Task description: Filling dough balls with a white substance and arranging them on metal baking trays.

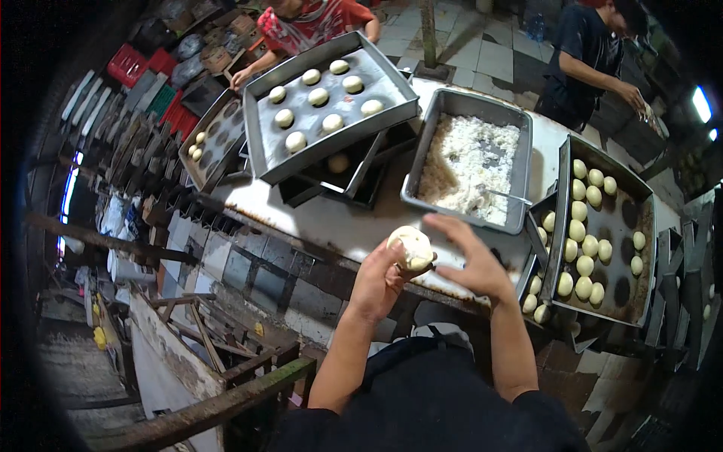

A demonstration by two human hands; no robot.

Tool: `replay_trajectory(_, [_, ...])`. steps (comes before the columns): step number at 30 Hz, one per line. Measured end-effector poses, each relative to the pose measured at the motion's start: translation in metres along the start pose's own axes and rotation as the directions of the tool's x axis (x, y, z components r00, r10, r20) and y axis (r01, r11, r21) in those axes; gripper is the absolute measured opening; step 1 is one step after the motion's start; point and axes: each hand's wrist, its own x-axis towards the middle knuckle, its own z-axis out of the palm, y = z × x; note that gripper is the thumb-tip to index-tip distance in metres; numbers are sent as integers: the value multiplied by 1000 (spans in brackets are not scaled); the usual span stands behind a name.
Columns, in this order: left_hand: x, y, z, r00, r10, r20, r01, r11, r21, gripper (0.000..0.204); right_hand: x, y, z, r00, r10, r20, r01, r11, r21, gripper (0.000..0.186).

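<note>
My left hand [374, 285] holds a round of pale dough [413, 247] over the near edge of the table, thumb pressed on its front. The dough is cupped, with something white in its middle. Just to the right of it is my right hand [478, 267], fingers apart and nothing in them. Beyond both hands stands a grey rectangular tub [482, 99] of white crumbly filling [486, 154]. A thin utensil handle [512, 197] sticks out of the filling toward the tub's right side.
On the left, a metal tray [345, 105] with several dough balls rests tilted on stacked trays. Another tray [629, 252] of dough balls stands at the right. Across the table is a person in red [320, 26]; another in dark clothes [591, 56] stands far right.
</note>
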Motion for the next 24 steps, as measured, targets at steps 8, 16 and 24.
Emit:
replay_trajectory(8, [-164,-20,-17,965,177,193,-246,864,439,45,-119,-59,120,997,3,-79,29,915,402,56])
replay_trajectory(16, [-268,-56,-44,986,115,117,-157,872,464,20,-243,-142,195,971,139,-193,-100,975,198,33])
replay_trajectory(24, [-326,-159,49,899,252,357,-420,725,546,30,-372,-133,148,813,155,-561,17,957,288,21])
